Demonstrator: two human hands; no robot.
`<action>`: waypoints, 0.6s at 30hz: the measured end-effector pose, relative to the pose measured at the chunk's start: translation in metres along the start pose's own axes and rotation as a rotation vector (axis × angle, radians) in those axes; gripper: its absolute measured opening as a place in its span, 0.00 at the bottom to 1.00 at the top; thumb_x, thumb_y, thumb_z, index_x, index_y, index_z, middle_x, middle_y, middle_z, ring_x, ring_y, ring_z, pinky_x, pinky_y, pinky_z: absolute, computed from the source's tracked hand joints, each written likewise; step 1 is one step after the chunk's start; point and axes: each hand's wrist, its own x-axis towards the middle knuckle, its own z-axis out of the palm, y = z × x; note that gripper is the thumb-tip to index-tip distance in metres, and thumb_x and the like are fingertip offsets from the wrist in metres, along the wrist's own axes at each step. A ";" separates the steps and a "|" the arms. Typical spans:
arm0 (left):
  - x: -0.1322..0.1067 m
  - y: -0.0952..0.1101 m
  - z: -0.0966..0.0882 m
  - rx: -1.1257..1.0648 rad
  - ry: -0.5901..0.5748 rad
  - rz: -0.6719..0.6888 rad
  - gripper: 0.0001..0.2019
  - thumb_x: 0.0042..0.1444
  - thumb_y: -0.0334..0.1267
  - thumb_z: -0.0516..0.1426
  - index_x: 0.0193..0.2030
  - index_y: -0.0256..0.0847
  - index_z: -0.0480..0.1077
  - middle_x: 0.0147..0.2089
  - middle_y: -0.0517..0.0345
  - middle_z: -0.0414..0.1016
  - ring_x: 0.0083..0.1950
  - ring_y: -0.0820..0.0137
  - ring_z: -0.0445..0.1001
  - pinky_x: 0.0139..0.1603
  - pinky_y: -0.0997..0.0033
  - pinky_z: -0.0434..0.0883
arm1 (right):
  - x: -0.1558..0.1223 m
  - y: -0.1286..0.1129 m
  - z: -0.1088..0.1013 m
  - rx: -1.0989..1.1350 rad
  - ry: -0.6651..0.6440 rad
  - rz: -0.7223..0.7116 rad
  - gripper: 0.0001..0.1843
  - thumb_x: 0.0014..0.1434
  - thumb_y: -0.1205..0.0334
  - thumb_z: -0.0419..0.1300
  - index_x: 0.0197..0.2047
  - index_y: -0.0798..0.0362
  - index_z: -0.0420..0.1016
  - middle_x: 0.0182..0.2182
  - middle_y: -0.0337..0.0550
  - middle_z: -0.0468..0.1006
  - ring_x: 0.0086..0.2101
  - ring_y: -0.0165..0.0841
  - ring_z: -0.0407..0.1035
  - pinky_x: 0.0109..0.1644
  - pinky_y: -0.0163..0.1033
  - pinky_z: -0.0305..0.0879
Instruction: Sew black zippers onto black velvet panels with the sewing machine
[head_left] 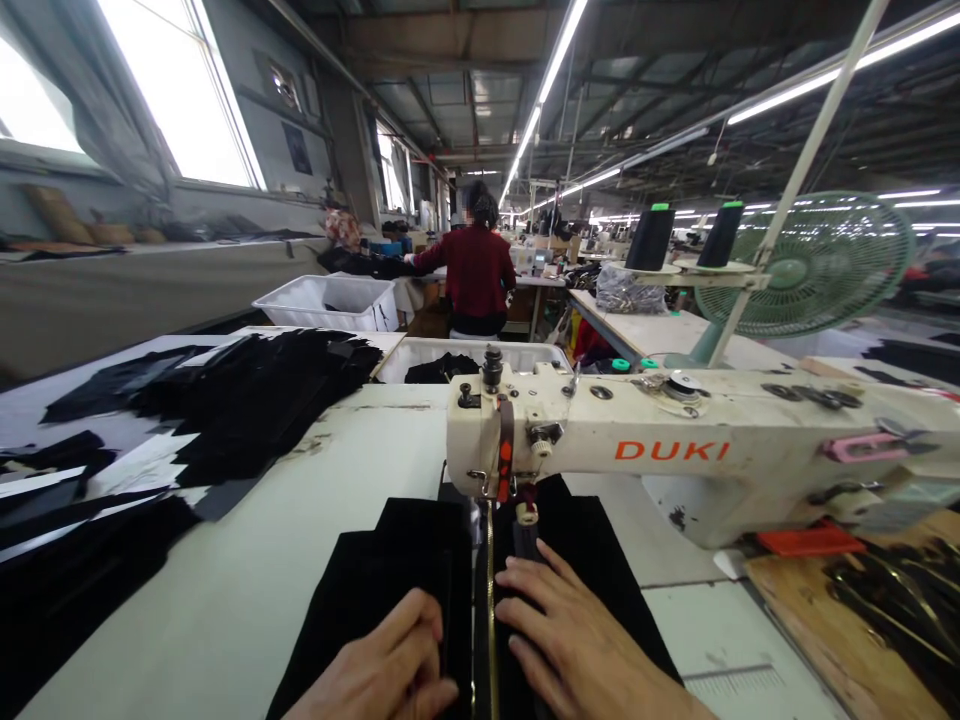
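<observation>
A sewing machine (585, 440) marked "DUKI" has black fabric (390, 560) lying under its needle area. A gold-toothed zipper (492, 600) runs along the fabric straight toward the presser foot. My left hand (390, 665) is closed on the fabric left of the zipper, its fingers bent and pinched together. Right of the zipper, my right hand (562, 630) lies flat with fingers spread, pressing on the black fabric. Its fingertips are close to the zipper's edge. The needle tip is too small to make out.
Stacked black fabric pieces (255, 400) cover the table's left side. More gold zippers (900, 590) lie on a wooden board at right. Thread cones (651, 238) and a green fan (806, 265) stand behind the machine. Ahead, a person in dark red (476, 270) sits near a white bin (330, 300).
</observation>
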 end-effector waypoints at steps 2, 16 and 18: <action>0.016 -0.007 -0.016 0.065 -0.034 0.051 0.12 0.65 0.29 0.53 0.53 0.46 0.67 0.59 0.54 0.68 0.60 0.64 0.71 0.61 0.71 0.68 | -0.002 0.006 -0.006 0.028 0.016 -0.022 0.20 0.62 0.74 0.55 0.54 0.47 0.70 0.57 0.39 0.72 0.62 0.31 0.60 0.72 0.48 0.43; 0.076 -0.039 -0.046 0.095 -0.457 0.415 0.18 0.55 0.32 0.67 0.50 0.47 0.70 0.59 0.55 0.67 0.57 0.58 0.67 0.62 0.59 0.59 | -0.011 -0.054 0.051 -0.032 0.450 0.254 0.18 0.54 0.53 0.71 0.45 0.48 0.74 0.44 0.44 0.76 0.46 0.46 0.71 0.53 0.54 0.69; 0.072 -0.038 -0.049 0.090 -0.444 0.422 0.16 0.54 0.31 0.68 0.46 0.44 0.69 0.56 0.56 0.70 0.56 0.59 0.68 0.66 0.58 0.54 | -0.010 -0.060 0.066 -0.071 0.521 0.275 0.28 0.46 0.43 0.74 0.43 0.50 0.73 0.42 0.46 0.77 0.43 0.49 0.71 0.51 0.56 0.69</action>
